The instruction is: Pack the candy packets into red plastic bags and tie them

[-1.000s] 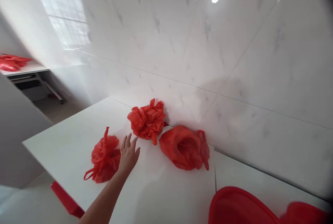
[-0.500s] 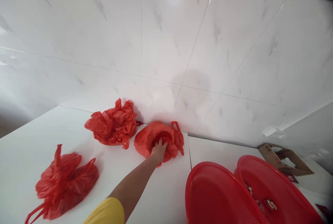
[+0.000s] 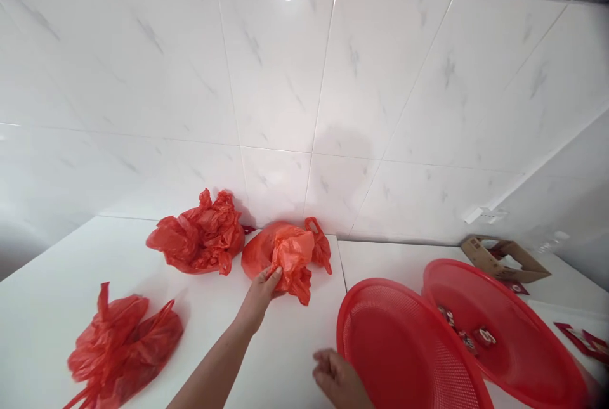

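My left hand [image 3: 266, 282] pinches the crumpled mouth of a red plastic bag [image 3: 259, 252], thumb on top. The bag lies on the white tabletop [image 3: 214, 314] against the tiled wall, one loop handle sticking up at its right. What it contains is hidden. Low in the view, my right hand [image 3: 340, 377] hovers beside the left rim of a red perforated plastic basket [image 3: 380, 339]; its fingers are curled and nothing shows in them. A second red bag [image 3: 200, 234] sits just left of the held one, and a third red bag [image 3: 126, 349] lies nearer me.
Behind the first basket, another red basket [image 3: 518, 333] holds several small wrapped packets [image 3: 484, 335]. At the back right stands an open cardboard box [image 3: 507, 260] with a socket strip [image 3: 485, 214] behind it. Red packets [image 3: 585, 340] lie at the right edge.
My left hand has come out of the bag's opening and now grips its edge, drawn over the opening. My right hand has entered from below. The view has shifted slightly rightward.
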Motion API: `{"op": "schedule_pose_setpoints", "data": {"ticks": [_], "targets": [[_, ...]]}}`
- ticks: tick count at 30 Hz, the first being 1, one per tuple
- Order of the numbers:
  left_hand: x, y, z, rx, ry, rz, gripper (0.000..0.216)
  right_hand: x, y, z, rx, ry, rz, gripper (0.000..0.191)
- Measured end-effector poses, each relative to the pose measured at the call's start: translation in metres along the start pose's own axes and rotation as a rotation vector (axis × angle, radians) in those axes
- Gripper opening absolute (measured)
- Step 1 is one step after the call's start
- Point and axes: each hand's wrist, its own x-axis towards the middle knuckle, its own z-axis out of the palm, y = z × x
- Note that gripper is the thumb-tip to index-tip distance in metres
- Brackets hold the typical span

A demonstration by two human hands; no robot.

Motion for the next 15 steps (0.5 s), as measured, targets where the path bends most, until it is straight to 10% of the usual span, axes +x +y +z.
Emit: {"op": "schedule_pose_setpoints", "data": {"ticks": [5, 9, 15], "targets": [[-0.040, -0.025, 0.007, -0.395, -0.070, -0.212, 0.035, 0.021, -0.044, 0.006, 0.488, -0.029, -0.175, 0.074], [-0.056, -0.043, 0.011, -0.334, -0.110, -0.300, 0.029, 0.015, -0.060, 0.006, 0.445, -0.124, -0.218, 0.041], [-0.056, -0.048, -0.003, -0.384, 0.231, -0.253, 0.019, 0.007, -0.032, -0.015, 0.611, 0.080, -0.052, 0.033]]}}
